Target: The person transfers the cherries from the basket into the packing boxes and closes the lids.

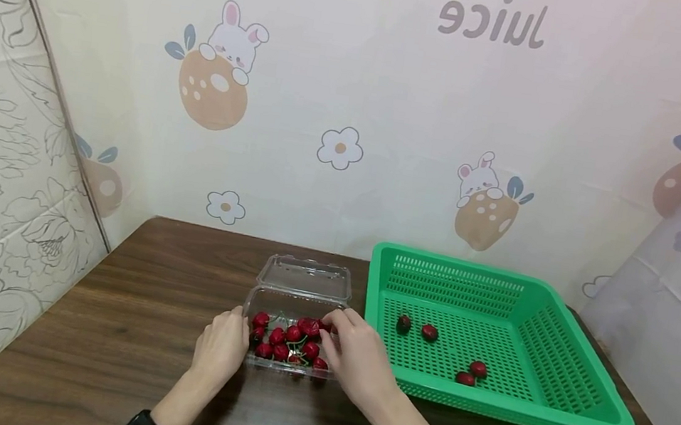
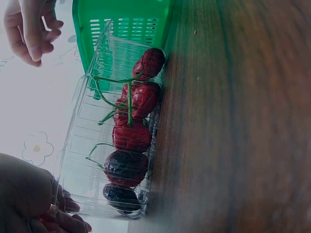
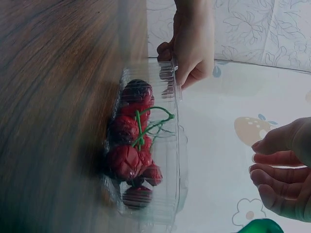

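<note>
A clear plastic box (image 1: 298, 296) with its hinged lid (image 1: 306, 278) thrown back stands on the table, holding several dark red cherries (image 1: 294, 333), some with green stems. At the box's left side, my left hand (image 1: 222, 346) grips the wall; the right wrist view shows this hand (image 3: 192, 48) with its fingers over the rim. Above the box's right side hovers my right hand (image 1: 362, 362), fingers loosely bent. In the left wrist view the right hand (image 2: 31, 26) is apart from the box, and nothing shows between its fingers.
Just right of the box, a green perforated basket (image 1: 469, 264) holds several more cherries (image 1: 429, 333). Beneath everything is a brown wooden table (image 1: 161, 297). A patterned curtain (image 1: 347, 63) hangs behind its far edge.
</note>
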Tool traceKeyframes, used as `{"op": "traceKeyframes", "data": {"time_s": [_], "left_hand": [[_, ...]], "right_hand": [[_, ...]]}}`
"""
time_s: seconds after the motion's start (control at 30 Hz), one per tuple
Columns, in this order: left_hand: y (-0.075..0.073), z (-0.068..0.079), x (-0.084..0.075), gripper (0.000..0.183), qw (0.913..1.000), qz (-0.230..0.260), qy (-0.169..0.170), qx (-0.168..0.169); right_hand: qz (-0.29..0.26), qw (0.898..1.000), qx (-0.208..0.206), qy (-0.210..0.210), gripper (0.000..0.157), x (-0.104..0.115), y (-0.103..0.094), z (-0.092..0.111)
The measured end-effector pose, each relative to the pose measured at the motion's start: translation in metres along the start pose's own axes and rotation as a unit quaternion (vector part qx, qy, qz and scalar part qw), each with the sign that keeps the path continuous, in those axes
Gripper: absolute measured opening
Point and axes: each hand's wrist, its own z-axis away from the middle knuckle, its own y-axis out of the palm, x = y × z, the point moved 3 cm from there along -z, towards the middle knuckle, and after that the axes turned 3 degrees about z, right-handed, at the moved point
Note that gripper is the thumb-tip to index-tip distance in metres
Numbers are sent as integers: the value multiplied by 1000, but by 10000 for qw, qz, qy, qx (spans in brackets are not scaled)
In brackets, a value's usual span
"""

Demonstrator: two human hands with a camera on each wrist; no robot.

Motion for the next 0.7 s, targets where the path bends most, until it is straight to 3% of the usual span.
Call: {"op": "traceKeyframes", "data": {"time_s": [0.37, 0.7], "left_hand": [[0, 0, 0, 17, 10000, -9, 0, -14], [-1, 0, -1, 16, 10000, 4, -26, 24]], "right_hand": [[301, 9995, 11, -119, 13, -8, -15, 4], [703, 9960, -82, -552, 15, -22, -29, 8]]}}
